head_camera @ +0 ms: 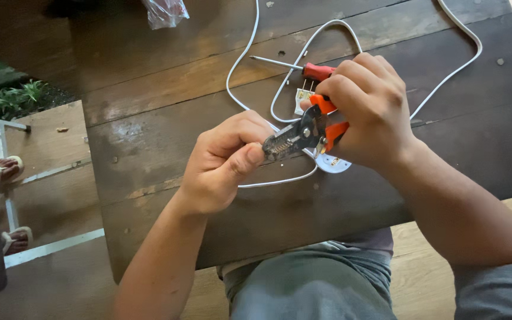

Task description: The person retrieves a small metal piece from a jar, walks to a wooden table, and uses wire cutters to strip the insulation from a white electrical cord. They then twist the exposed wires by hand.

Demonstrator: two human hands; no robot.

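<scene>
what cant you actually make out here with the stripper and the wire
Head view only:
- Jaw tips of the wire stripper: covered by the left hand, so the grip on the white cable is unseen.
- Stripper handles: wrapped by the right hand.
- Screwdriver handle: partly behind right fingers.
- Plastic bag: cut off by the top edge.

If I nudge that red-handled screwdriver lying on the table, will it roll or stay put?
The red-handled screwdriver looks round in handle and thin in shaft, so it would probably roll. The white cable looped beside it might stop it. It looks stiff and light, and the dark wooden table seems flat.
</scene>
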